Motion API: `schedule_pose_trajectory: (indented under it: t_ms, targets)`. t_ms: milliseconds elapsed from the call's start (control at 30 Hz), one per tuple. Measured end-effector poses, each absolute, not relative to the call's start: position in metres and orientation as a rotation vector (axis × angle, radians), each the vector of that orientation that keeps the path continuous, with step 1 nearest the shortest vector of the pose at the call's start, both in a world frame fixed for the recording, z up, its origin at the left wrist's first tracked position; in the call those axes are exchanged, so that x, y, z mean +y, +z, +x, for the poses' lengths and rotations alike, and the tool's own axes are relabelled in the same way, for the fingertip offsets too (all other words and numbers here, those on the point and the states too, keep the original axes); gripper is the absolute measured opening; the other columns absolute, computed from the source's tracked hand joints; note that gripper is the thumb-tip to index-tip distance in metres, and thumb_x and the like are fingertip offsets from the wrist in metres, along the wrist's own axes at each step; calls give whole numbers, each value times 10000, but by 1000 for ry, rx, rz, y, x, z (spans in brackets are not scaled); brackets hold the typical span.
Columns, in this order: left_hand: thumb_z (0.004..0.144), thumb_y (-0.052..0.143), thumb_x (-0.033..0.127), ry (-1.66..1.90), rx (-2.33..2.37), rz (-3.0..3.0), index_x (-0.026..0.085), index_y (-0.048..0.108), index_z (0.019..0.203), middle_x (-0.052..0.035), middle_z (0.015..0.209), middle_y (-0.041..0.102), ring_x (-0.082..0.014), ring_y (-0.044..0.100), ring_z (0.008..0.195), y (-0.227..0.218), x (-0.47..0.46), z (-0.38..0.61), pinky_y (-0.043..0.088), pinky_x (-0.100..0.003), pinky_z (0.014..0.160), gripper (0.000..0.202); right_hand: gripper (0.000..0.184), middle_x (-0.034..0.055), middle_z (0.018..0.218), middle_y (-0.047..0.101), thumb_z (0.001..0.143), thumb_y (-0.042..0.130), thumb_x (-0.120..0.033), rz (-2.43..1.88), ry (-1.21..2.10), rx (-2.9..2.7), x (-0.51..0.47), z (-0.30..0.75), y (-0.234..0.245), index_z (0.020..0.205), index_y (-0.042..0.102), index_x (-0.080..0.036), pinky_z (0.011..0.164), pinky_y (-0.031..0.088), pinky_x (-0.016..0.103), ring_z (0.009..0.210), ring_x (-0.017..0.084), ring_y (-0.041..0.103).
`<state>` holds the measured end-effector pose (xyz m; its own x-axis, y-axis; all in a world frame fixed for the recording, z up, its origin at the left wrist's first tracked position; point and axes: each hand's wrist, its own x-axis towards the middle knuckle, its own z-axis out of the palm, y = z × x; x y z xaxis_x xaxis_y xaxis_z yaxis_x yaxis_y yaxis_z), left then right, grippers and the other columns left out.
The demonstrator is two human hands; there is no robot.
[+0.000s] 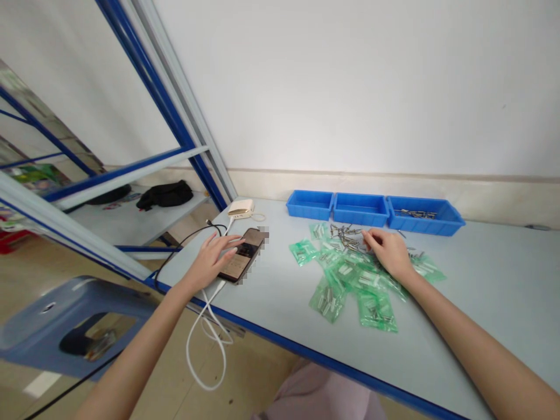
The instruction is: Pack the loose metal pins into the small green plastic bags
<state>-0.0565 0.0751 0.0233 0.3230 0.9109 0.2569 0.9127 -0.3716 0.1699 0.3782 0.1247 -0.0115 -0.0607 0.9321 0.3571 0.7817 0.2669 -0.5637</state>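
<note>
My left hand lies on a smartphone at the table's left end, fingers stretched out over the screen. My right hand rests on a heap of small green plastic bags holding metal parts, its fingers curled over loose metal pins. Whether those fingers pinch a pin is hidden. The bags spread across the middle of the grey table.
Three blue bins line the wall; the right one holds metal pins. A white charger with white cable and black cable sits by the phone. A blue stool stands left; a shelf with black bag.
</note>
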Motion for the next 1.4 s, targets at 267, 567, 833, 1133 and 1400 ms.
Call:
schedule_pose_trajectory:
  t_ms: [267, 567, 833, 1133, 1400]
  targets:
    - [938, 259, 461, -485, -1754, -2503, 240, 496, 1243, -39, 1271, 563, -185, 486, 1183, 17, 56, -60, 145, -465, 1130, 445, 498, 18, 515, 572, 880, 352, -513, -1541, 257, -1919, 126, 380, -14, 560, 548, -187, 556, 276, 258, 506, 145, 477]
    - [928, 258, 498, -489, -1769, -2507, 256, 477, 1265, -38, 1313, 530, -199, 455, 1217, 10, 56, -60, 145, -472, 1129, 469, 508, 26, 511, 580, 882, 336, -519, -1529, 258, -1915, 123, 377, -11, 583, 573, -184, 544, 284, 260, 484, 145, 472]
    - [927, 262, 497, -491, -1758, -2504, 234, 483, 1262, -47, 1309, 527, -205, 448, 1221, 6, 59, -59, 136, -473, 1128, 481, 507, 20, 495, 563, 882, 336, -517, -1542, 261, -1930, 125, 378, -12, 579, 570, -185, 544, 279, 259, 487, 147, 473]
    - [914, 279, 502, -511, -1801, -2514, 250, 481, 1246, -35, 1283, 549, -206, 465, 1201, 10, 58, -52, 112, -477, 1129, 463, 517, 21, 516, 583, 879, 339, -531, -1543, 251, -1929, 124, 378, -12, 572, 571, -187, 533, 273, 264, 495, 147, 484]
    - [897, 291, 510, -655, -1809, -2417, 231, 463, 1254, -44, 1246, 561, -219, 479, 1171, 19, 54, -51, 146, -450, 1123, 484, 516, 24, 521, 593, 879, 335, -533, -1526, 248, -1929, 124, 377, -11, 579, 575, -190, 528, 272, 265, 489, 146, 483]
